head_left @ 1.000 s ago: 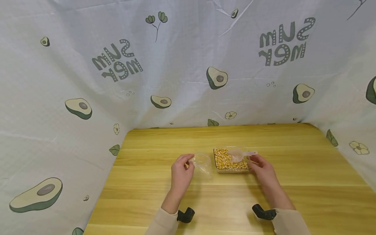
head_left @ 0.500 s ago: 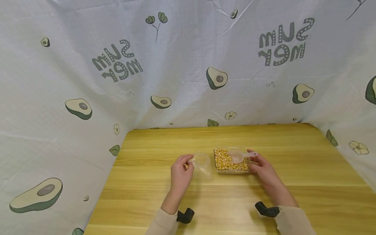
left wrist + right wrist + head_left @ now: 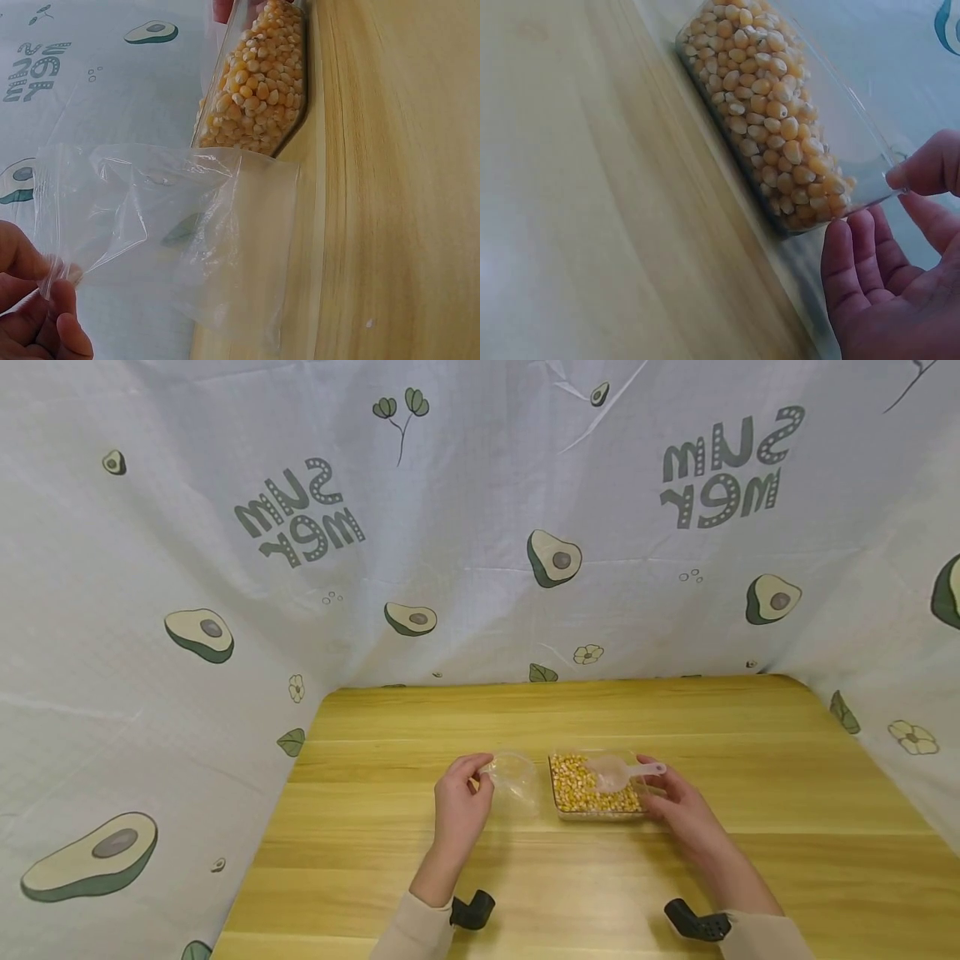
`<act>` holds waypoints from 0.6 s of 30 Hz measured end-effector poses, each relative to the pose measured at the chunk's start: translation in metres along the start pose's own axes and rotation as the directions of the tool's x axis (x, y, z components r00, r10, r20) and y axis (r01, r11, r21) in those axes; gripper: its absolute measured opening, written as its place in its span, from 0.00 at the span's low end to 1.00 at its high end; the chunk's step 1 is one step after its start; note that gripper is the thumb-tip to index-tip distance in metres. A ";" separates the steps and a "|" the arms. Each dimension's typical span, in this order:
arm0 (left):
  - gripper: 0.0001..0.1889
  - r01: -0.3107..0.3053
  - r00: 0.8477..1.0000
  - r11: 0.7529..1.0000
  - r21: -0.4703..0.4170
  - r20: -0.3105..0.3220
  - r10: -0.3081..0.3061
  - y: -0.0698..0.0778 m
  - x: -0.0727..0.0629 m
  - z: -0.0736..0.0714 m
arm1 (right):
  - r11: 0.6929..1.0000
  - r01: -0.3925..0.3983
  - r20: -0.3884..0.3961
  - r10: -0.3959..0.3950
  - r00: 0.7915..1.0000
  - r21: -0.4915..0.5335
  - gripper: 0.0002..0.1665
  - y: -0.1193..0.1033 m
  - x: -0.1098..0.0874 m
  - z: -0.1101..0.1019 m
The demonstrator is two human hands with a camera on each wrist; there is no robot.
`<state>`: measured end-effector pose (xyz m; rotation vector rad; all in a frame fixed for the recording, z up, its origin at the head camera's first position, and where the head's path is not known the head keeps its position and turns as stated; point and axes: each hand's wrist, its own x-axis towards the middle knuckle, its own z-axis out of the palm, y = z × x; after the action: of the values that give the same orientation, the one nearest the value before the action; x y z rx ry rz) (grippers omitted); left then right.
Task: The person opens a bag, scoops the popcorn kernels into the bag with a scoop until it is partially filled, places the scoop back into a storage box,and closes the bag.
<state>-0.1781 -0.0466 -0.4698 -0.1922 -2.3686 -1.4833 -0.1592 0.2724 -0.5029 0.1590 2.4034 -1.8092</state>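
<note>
In the head view my left hand (image 3: 461, 797) pinches the edge of a clear plastic zip bag (image 3: 514, 781) near its mouth. The left wrist view shows the bag (image 3: 172, 240) hanging from thumb and fingertips, with nothing seen inside it. My right hand (image 3: 686, 810) grips the right end of a clear rectangular container (image 3: 600, 816) full of yellow corn kernels (image 3: 573, 785). Seen from the right wrist, the thumb lies at the container's rim and the fingers touch its outer wall (image 3: 847, 105). A translucent scoop (image 3: 611, 772) rests on the kernels, its handle sticking out over the right rim.
The wooden table (image 3: 420, 727) extends around both hands. A white cloth (image 3: 465, 510) with avocado prints hangs behind it and along the sides. Black wrist camera mounts (image 3: 472, 910) stick out from both sleeves.
The container, with the scoop on its corn, has slid slightly toward the person and to the right along with the right hand. The left hand and the bag stay nearly still.
</note>
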 end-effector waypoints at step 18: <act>0.14 -0.004 1.000 1.000 0.012 0.002 0.004 0.001 -0.001 0.000 | 1.000 0.008 0.038 -0.008 0.999 -0.014 0.39 0.002 -0.022 -0.004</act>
<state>-0.1766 -0.0462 -0.4699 -0.1956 -2.3767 -1.4667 -0.1377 0.2766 -0.5006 0.1129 2.3939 -1.7824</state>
